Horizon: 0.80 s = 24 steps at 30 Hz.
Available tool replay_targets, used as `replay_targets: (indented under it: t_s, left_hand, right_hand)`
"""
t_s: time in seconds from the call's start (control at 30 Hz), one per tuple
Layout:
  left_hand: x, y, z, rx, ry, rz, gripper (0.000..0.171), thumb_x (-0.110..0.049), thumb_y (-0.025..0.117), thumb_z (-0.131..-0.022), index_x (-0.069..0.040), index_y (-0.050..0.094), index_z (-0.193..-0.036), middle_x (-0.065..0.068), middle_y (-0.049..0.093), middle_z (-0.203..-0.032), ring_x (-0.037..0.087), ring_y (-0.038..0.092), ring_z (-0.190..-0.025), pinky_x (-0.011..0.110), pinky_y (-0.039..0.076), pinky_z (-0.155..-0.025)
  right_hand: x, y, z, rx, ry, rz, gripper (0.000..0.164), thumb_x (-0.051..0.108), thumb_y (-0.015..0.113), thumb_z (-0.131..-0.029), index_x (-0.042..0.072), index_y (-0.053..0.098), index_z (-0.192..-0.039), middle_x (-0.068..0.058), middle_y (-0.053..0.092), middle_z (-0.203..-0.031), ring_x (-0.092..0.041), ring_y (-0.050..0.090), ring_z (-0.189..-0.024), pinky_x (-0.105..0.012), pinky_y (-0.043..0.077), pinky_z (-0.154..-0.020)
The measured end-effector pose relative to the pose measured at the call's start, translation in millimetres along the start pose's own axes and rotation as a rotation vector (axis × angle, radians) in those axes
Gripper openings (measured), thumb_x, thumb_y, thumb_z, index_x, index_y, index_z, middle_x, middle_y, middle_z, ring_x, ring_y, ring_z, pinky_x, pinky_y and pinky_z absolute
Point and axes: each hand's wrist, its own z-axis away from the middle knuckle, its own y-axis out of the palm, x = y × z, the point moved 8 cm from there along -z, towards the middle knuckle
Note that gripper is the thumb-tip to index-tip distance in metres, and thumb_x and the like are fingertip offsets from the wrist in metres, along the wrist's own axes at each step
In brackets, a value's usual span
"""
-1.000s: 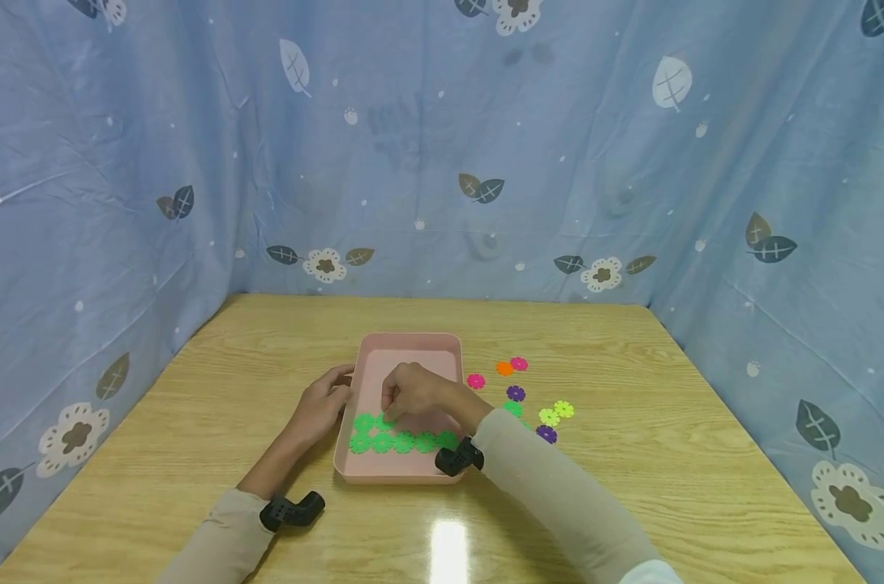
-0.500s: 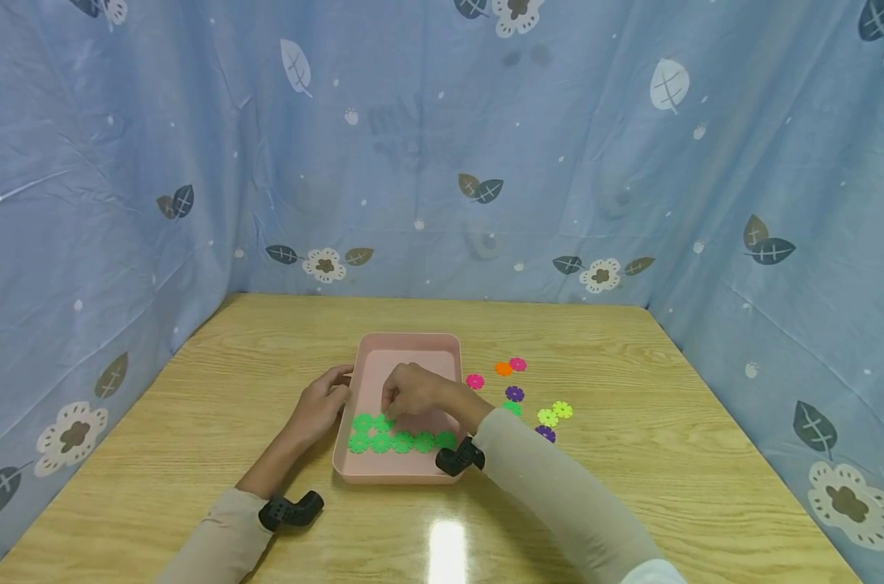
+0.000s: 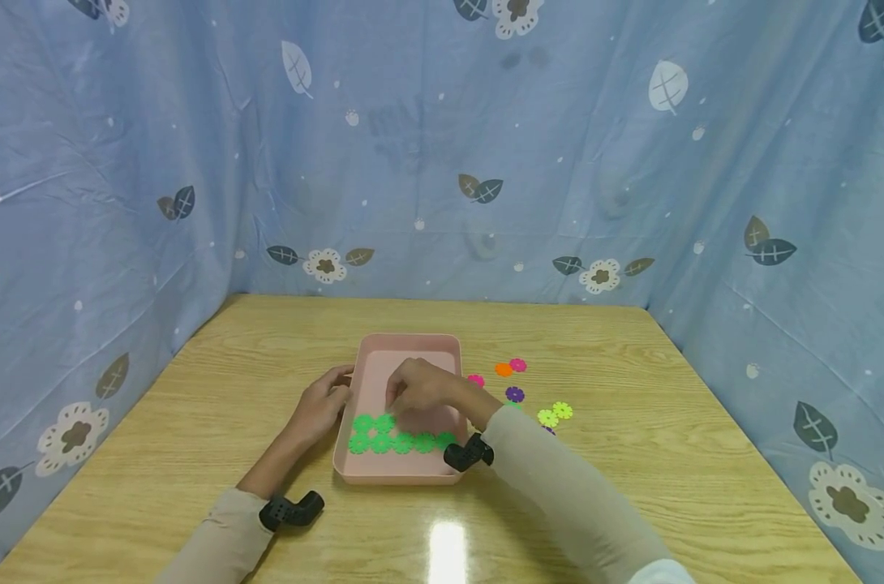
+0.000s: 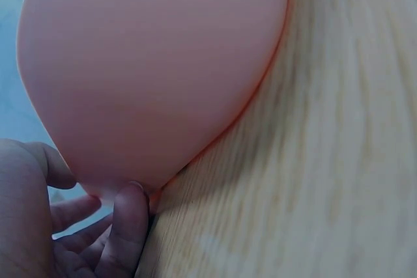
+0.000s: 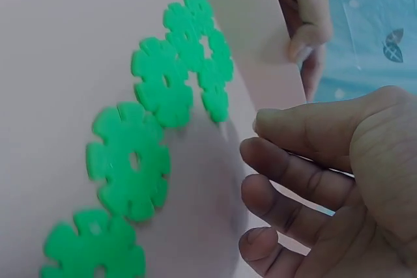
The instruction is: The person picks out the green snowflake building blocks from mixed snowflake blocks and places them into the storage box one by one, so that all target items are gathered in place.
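My left hand rests outside the left wall of a pink tray, its thumb and loosely bent fingertips touching the wall in the left wrist view. Inside the tray lie several green flower-shaped plastic discs, a row along the near end and two more behind it at the left. Over the tray, just past those two, hovers my right hand. Its thumb and fingers are loosely bent, with nothing between them in the right wrist view. The discs lie flat beside its fingertips.
Right of the tray, more flower discs lie on the wooden table: pink, orange, purple and yellow, plus a green one partly hidden by the right forearm. A blue curtain surrounds the table's back and sides.
My right hand has let go of the second disc in the back row and moved slightly up and right from it. The left hand and the tray have stayed put.
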Motion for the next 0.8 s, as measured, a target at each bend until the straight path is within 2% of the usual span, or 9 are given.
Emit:
replay_targets:
  t_s: [0.27, 0.5, 0.63, 0.8]
  left_hand:
    - [0.4, 0.0, -0.9, -0.003, 0.006, 0.004, 0.051, -0.017, 0.04, -0.101, -0.005, 0.045, -0.15, 0.021, 0.059, -0.134, 0.035, 0.061, -0.117, 0.046, 0.051, -0.095]
    - [2.1, 0.5, -2.0, -0.002, 0.007, 0.012, 0.05, -0.017, 0.04, -0.101, -0.006, 0.046, -0.15, 0.02, 0.06, -0.133, 0.034, 0.061, -0.116, 0.045, 0.05, -0.095]
    - [2.1, 0.1, -3.0, -0.011, 0.007, 0.01, 0.05, -0.016, 0.041, -0.1, -0.006, 0.047, -0.149, 0.02, 0.061, -0.131, 0.033, 0.061, -0.114, 0.045, 0.05, -0.095]
    - [1.5, -0.5, -3.3, -0.012, -0.005, 0.001, 0.051, -0.016, 0.042, -0.099, -0.007, 0.047, -0.149, 0.019, 0.061, -0.131, 0.032, 0.061, -0.113, 0.044, 0.05, -0.094]
  right_hand:
    - [-2.9, -22.3, 13.3, -0.049, -0.033, -0.008, 0.014, 0.002, 0.063, -0.093, 0.003, 0.075, -0.101, -0.002, 0.071, -0.097, -0.012, 0.064, -0.084, -0.026, 0.054, -0.074]
    - [-8.4, -42.1, 27.8, -0.105, -0.116, -0.036, 0.011, 0.001, 0.065, -0.093, -0.004, 0.073, -0.099, -0.005, 0.07, -0.091, -0.012, 0.061, -0.079, -0.025, 0.052, -0.074]
    - [-14.9, -53.6, 38.5, -0.152, -0.107, -0.015, 0.009, 0.003, 0.067, -0.092, -0.001, 0.073, -0.096, -0.002, 0.068, -0.087, -0.012, 0.06, -0.078, -0.026, 0.051, -0.074]
    - [-25.7, -65.5, 56.1, -0.178, -0.048, -0.043, 0.01, 0.006, 0.066, -0.096, -0.001, 0.073, -0.099, -0.001, 0.066, -0.086, -0.016, 0.056, -0.077, -0.029, 0.049, -0.072]
